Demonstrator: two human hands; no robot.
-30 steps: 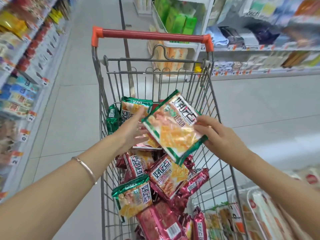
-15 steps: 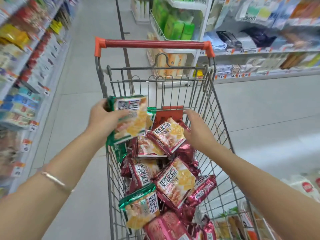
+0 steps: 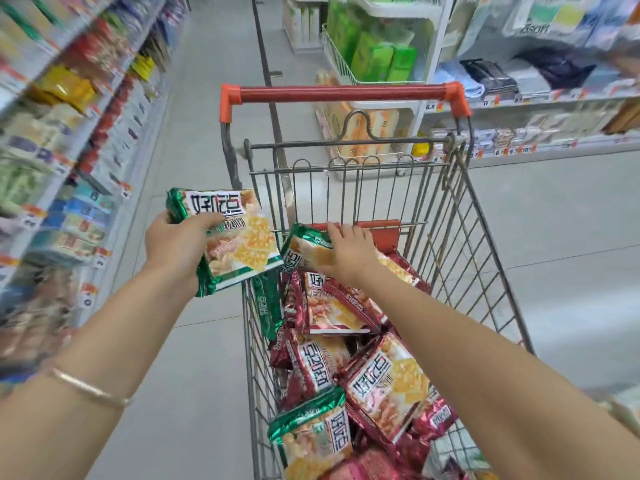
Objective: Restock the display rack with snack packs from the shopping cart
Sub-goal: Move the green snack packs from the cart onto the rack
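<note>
A wire shopping cart (image 3: 460, 237) with a red handle stands in front of me, filled with several green and maroon snack packs. My left hand (image 3: 176, 247) holds a stack of green snack packs (image 3: 239, 237) just outside the cart's left rim. My right hand (image 3: 349, 251) reaches into the cart's far end and grips another green snack pack (image 3: 301, 249) lying on the pile. Maroon packs (image 3: 384, 382) and a green pack (image 3: 311, 438) lie nearer me in the cart.
A stocked display rack (image 3: 69, 174) with price tags runs along the left of the aisle, blurred. Shelves with goods (image 3: 519, 109) stand at the right and beyond the cart. Bare floor (image 3: 194, 341) lies between rack and cart.
My left hand has carried its green packs left, outside the cart's rim. My right hand has moved left onto another green pack at the cart's far end and closed on it.
</note>
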